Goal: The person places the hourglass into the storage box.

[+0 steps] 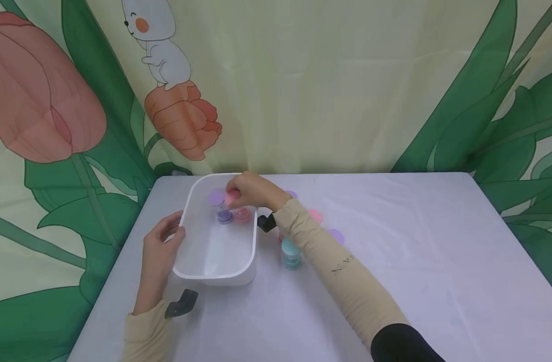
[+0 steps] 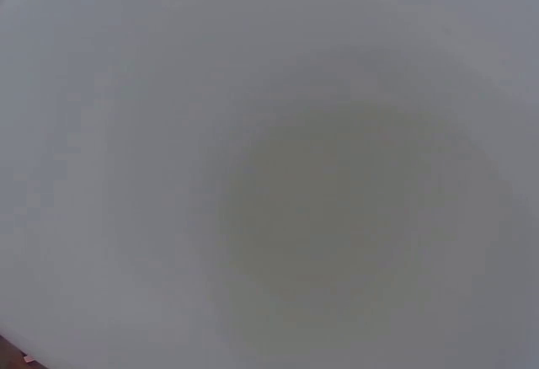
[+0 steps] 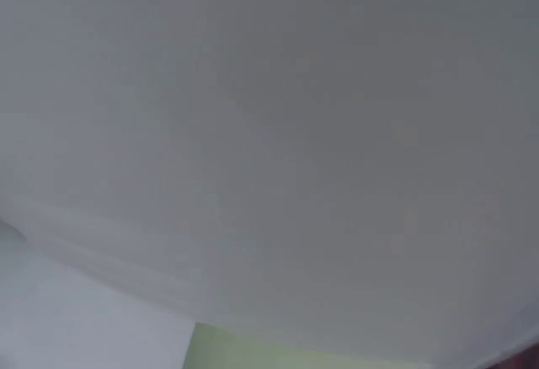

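In the head view, a white plastic bin (image 1: 212, 256) stands at the left of the table. Inside it, toward the back, is a small clear jar with a purple lid (image 1: 217, 197) and purple contents. Beside that jar, my right hand (image 1: 255, 191) reaches over the bin's right rim and pinches the pink lid of a second small jar (image 1: 243, 215), which has pink contents. My left hand (image 1: 162, 241) rests at the bin's left side, its fingers and thumb against the outer wall. Pale, blurred bin wall (image 2: 337, 217) fills most of both wrist views.
Right of the bin, partly hidden under my right forearm, are several more small jars: a turquoise one (image 1: 291, 254), a pink lid (image 1: 315, 216) and a purple lid (image 1: 336, 236). White cloth covers the table (image 1: 439, 261). A printed curtain (image 1: 325, 90) hangs behind its back edge.
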A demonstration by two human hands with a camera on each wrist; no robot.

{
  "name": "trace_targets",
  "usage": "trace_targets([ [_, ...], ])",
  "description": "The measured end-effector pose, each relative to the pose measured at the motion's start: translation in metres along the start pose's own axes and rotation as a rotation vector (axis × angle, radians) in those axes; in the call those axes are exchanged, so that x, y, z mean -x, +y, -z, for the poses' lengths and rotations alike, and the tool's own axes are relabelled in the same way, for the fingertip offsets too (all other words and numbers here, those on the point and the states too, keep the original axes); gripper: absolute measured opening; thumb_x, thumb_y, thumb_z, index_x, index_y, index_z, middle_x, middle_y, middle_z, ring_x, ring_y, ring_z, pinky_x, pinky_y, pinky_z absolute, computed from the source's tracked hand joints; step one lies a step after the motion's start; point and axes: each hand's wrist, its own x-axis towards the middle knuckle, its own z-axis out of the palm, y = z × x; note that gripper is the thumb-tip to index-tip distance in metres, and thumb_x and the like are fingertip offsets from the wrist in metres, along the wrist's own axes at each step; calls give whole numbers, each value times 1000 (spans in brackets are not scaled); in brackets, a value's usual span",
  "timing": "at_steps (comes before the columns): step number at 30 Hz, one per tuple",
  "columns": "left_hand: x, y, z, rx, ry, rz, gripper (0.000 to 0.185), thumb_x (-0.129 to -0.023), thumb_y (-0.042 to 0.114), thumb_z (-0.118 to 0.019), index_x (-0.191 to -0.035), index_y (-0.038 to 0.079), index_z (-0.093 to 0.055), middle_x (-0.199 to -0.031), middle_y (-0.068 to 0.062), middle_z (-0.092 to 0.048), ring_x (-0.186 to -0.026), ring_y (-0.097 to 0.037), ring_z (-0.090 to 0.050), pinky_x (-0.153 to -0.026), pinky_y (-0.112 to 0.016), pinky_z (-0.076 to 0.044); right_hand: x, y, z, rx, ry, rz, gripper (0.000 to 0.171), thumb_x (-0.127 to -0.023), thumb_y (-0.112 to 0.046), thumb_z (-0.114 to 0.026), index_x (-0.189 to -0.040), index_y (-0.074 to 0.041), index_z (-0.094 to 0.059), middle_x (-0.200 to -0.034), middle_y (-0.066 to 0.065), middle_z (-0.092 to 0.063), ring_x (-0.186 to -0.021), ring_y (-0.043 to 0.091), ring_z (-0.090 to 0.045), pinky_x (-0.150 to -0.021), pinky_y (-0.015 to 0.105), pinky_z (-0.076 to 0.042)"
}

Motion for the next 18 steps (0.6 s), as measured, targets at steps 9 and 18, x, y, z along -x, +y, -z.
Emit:
trace_targets([
  [9,0,1,0,0,1,7,42,-99,27,-54,-141,22,-56,-137,-5,-60,-111,-18,-58,-74,-18,-54,-4,0,-4,101,-25,-59,15,-84,-19,-76,-97,-11,-73,-82,-3,-63,-75,12,-53,-67,21,-44],
  [18,0,2,0,13,3,4,42,-99,25,-54,-140,22,-57,-137,-5,-60,-112,-17,-56,-74,-16,-53,2,-3,-3,37,17,-30,22,-88,-13,-73,-109,-6,-72,-96,1,-68,-87,15,-58,-79,23,-47],
])
